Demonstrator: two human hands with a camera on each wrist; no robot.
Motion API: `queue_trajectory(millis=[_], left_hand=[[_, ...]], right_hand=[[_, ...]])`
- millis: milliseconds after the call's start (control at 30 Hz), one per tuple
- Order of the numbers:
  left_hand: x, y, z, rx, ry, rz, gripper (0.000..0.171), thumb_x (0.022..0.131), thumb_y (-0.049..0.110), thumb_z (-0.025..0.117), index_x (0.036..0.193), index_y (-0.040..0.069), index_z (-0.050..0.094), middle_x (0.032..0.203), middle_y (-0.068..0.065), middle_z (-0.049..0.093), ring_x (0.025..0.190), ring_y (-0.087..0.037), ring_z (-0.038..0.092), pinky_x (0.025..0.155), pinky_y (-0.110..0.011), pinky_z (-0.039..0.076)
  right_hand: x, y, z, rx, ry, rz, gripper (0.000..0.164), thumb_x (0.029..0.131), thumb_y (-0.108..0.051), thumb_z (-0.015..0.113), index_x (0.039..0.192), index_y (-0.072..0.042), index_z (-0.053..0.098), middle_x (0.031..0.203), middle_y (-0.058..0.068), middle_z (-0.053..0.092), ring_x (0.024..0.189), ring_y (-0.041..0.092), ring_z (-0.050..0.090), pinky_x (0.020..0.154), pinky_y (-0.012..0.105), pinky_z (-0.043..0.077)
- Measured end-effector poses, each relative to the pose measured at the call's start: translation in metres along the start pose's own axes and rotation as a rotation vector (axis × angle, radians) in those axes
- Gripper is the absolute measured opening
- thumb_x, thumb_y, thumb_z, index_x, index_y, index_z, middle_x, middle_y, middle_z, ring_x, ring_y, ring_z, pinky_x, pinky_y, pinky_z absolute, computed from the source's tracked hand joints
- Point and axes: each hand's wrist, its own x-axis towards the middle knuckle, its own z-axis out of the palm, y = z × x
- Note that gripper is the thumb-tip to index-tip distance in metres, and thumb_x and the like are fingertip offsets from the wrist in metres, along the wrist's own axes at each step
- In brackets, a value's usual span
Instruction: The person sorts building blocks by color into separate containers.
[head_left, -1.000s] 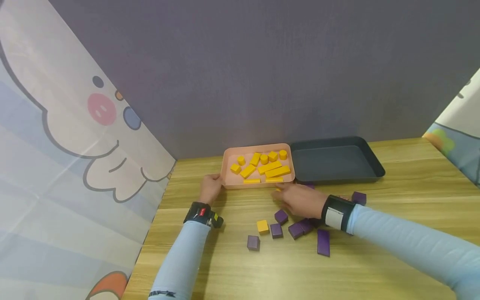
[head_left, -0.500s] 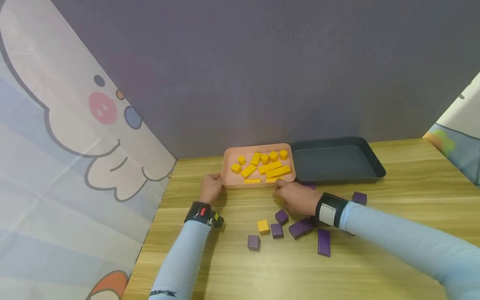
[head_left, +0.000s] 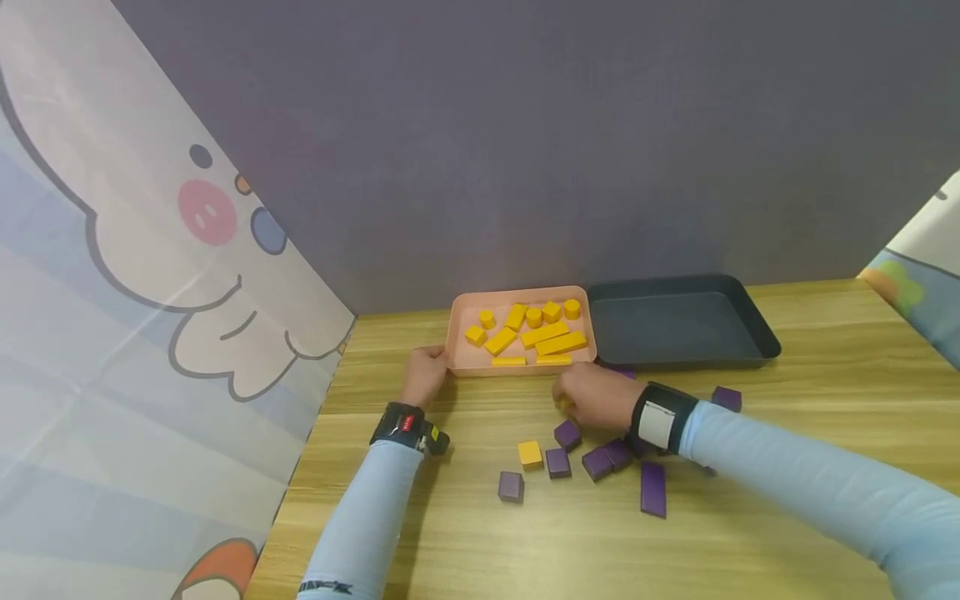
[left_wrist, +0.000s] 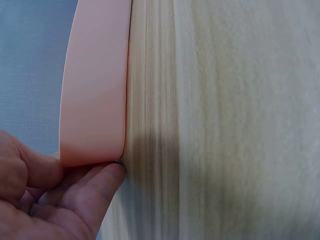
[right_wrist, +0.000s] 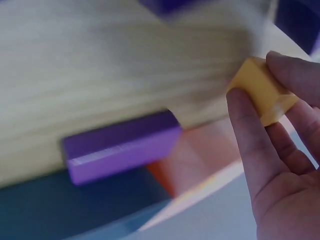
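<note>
Yellow block (right_wrist: 260,92) sits between the thumb and fingers of the right hand (head_left: 600,395), which pinches it just in front of the near wall of a pink tray (head_left: 468,358). In the head view the hand covers most of the block; whether it touches the table (head_left: 585,550) I cannot tell. The tray's near wall stands between the block and 11 yellow pieces (head_left: 545,335) inside: cubes, cylinders, short blocks and long bars. Touching the tray on its right is a dark tray (head_left: 682,325). Against the near side of the 2 trays, about where they meet, lies a purple bar (right_wrist: 122,145), partly hidden behind the right hand in the head view. Nearer the person, a yellow cube (head_left: 530,454) lies just beside a purple cube (head_left: 558,462), with more purple blocks (head_left: 597,463) around the right hand and wrist, some partly covered.

The left hand (head_left: 423,375) grips the pink tray's near left corner, thumb at the rim and a fingertip at the bottom edge. The 2 hands are well apart; the yellow block lies to the right of the left hand, at the right hand's fingertips.
</note>
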Motion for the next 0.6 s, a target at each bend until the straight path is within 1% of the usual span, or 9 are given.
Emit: queue_trajectory(millis=[67, 133, 200, 267, 300, 367, 400, 467, 600], left_hand=[[0.000, 0.001, 0.000, 0.004, 0.000, -0.006, 0.035, 0.103, 0.014, 0.057, 0.129, -0.005, 0.070, 0.130, -0.022, 0.072, 0.099, -0.025, 0.066, 0.066, -0.019, 0.047], [0.000, 0.001, 0.001, 0.003, 0.003, -0.009, 0.035, 0.103, 0.015, 0.057, 0.130, -0.004, 0.070, 0.130, -0.022, 0.072, 0.100, -0.026, 0.067, 0.067, -0.019, 0.048], [-0.001, 0.002, 0.001, 0.006, 0.006, -0.008, 0.035, 0.104, 0.015, 0.057, 0.130, -0.004, 0.070, 0.131, -0.021, 0.072, 0.100, -0.025, 0.067, 0.067, -0.019, 0.048], [-0.001, 0.002, 0.001, 0.002, 0.004, -0.003, 0.035, 0.104, 0.015, 0.058, 0.130, -0.004, 0.070, 0.130, -0.021, 0.072, 0.099, -0.024, 0.066, 0.067, -0.019, 0.048], [-0.002, 0.001, 0.002, 0.001, 0.002, 0.000, 0.035, 0.104, 0.015, 0.058, 0.130, -0.004, 0.070, 0.130, -0.021, 0.072, 0.098, -0.025, 0.066, 0.067, -0.019, 0.047], [-0.002, 0.001, 0.002, 0.003, -0.002, 0.006, 0.034, 0.104, 0.015, 0.058, 0.129, -0.004, 0.070, 0.129, -0.021, 0.072, 0.097, -0.024, 0.065, 0.065, -0.018, 0.046], [-0.002, 0.001, 0.002, 0.003, -0.002, 0.009, 0.034, 0.104, 0.015, 0.058, 0.129, -0.004, 0.070, 0.129, -0.021, 0.072, 0.097, -0.024, 0.065, 0.065, -0.018, 0.046], [-0.002, 0.000, 0.002, 0.006, -0.003, 0.012, 0.034, 0.104, 0.015, 0.058, 0.129, -0.004, 0.070, 0.129, -0.021, 0.072, 0.097, -0.023, 0.065, 0.066, -0.018, 0.046], [-0.002, 0.000, 0.002, 0.000, -0.003, 0.010, 0.034, 0.103, 0.016, 0.059, 0.129, -0.004, 0.071, 0.125, -0.021, 0.074, 0.091, -0.023, 0.065, 0.064, -0.019, 0.046]], right_hand=[[0.004, -0.003, -0.006, 0.014, -0.004, 0.009, 0.015, 0.087, -0.002, 0.070, 0.078, -0.014, 0.074, 0.065, -0.008, 0.049, 0.059, 0.006, 0.043, 0.052, 0.025, 0.038], [0.010, -0.007, -0.015, 0.026, -0.001, 0.016, 0.016, 0.088, -0.002, 0.070, 0.078, -0.013, 0.072, 0.064, -0.006, 0.042, 0.058, 0.010, 0.040, 0.052, 0.026, 0.029], [0.017, -0.011, -0.024, 0.017, 0.017, 0.023, 0.011, 0.089, -0.002, 0.072, 0.086, -0.011, 0.078, 0.070, -0.006, 0.059, 0.065, 0.010, 0.052, 0.057, 0.024, 0.044], [0.025, -0.012, -0.033, 0.003, 0.049, 0.025, 0.014, 0.089, -0.004, 0.075, 0.100, -0.009, 0.082, 0.088, -0.002, 0.075, 0.082, 0.013, 0.067, 0.072, 0.029, 0.059], [0.029, -0.012, -0.036, 0.000, 0.065, 0.028, 0.018, 0.089, -0.005, 0.077, 0.106, -0.009, 0.082, 0.098, 0.001, 0.079, 0.091, 0.016, 0.071, 0.082, 0.033, 0.062], [0.038, -0.012, -0.043, 0.007, 0.095, 0.041, 0.025, 0.089, -0.006, 0.079, 0.113, -0.008, 0.081, 0.113, 0.006, 0.080, 0.106, 0.021, 0.074, 0.096, 0.042, 0.061], [0.043, -0.012, -0.046, 0.018, 0.113, 0.053, 0.025, 0.089, -0.007, 0.079, 0.114, -0.008, 0.081, 0.115, 0.007, 0.080, 0.110, 0.022, 0.074, 0.098, 0.043, 0.061], [0.053, -0.012, -0.051, 0.041, 0.146, 0.077, 0.026, 0.089, -0.007, 0.080, 0.114, -0.008, 0.081, 0.115, 0.007, 0.080, 0.109, 0.023, 0.073, 0.098, 0.042, 0.061], [0.071, -0.011, -0.057, 0.081, 0.194, 0.133, 0.028, 0.087, -0.004, 0.079, 0.115, -0.007, 0.080, 0.118, 0.008, 0.078, 0.107, 0.023, 0.071, 0.100, 0.040, 0.060]])
